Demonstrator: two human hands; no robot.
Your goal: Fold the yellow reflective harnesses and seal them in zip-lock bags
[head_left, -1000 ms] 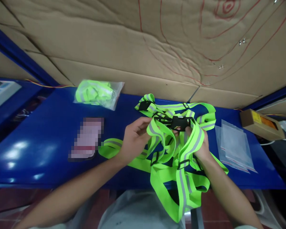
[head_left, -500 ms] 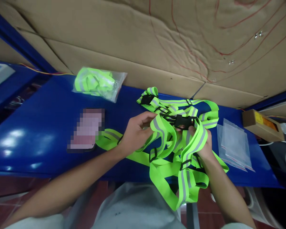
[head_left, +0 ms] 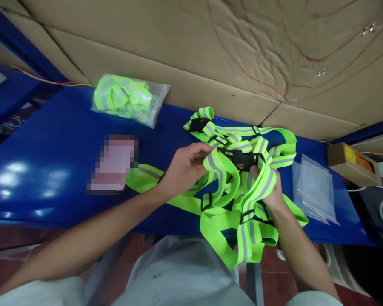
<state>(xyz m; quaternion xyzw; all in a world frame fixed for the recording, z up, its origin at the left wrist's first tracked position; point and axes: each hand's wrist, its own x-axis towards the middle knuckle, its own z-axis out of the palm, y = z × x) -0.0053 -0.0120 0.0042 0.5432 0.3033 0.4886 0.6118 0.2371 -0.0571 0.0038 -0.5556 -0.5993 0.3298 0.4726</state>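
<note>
A neon-green reflective strap harness [head_left: 220,221] with grey stripes and black sliders lies in loops over the table and hangs past its front edge. My left hand [head_left: 188,168] is closed at the pronged end of a black side-release buckle, beside its strap; the fingertips are partly hidden. The socket half of the buckle [head_left: 245,159] is held by my right hand [head_left: 272,187], thumb on its near side and a strap loop across the fingers. The two halves meet, but whether they are fully clicked in I cannot tell. Behind them, another black buckle [head_left: 198,125] rests on bunched straps.
On the blue table [head_left: 51,140], a clear bag [head_left: 124,97] of folded green strapping lies at the back left. A blurred-out phone [head_left: 115,163] is left of the straps. Flat clear zip bags [head_left: 315,187] and a cardboard box [head_left: 352,163] are on the right. A cardboard wall [head_left: 178,51] rises behind.
The view has shifted slightly, so the table sits a little higher in the picture. The two buckle halves appear slightly closer together. Both hands keep their grip.
</note>
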